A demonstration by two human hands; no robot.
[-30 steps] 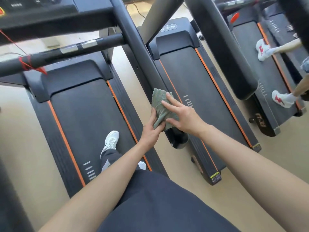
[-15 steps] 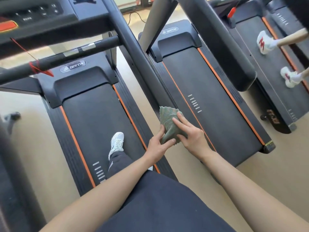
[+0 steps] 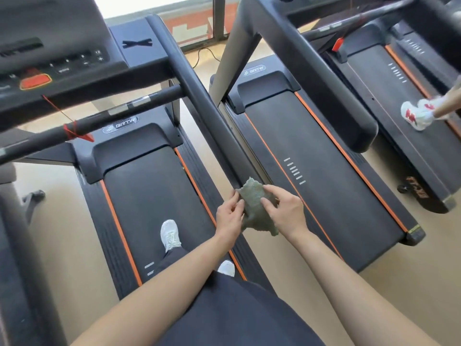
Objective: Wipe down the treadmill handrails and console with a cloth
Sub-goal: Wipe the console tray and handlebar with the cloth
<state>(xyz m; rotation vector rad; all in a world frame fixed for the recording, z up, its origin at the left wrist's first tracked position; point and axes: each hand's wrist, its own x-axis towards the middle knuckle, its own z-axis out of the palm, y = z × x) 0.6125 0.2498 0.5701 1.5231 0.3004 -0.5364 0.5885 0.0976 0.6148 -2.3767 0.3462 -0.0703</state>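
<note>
A: Floor status?
B: Tan floor (image 3: 62, 233), smooth. Three treadmills standing on it side by side — near treadmill (image 3: 154, 186) on the left, middle treadmill (image 3: 311, 151), far treadmill (image 3: 389, 96) on the right, strips of floor between.
A: Anything loose?
B: Black cable (image 3: 199, 57) on the floor by the window end. White shoe (image 3: 170, 232) on the near treadmill's belt — toe toward the motor cover.
</note>
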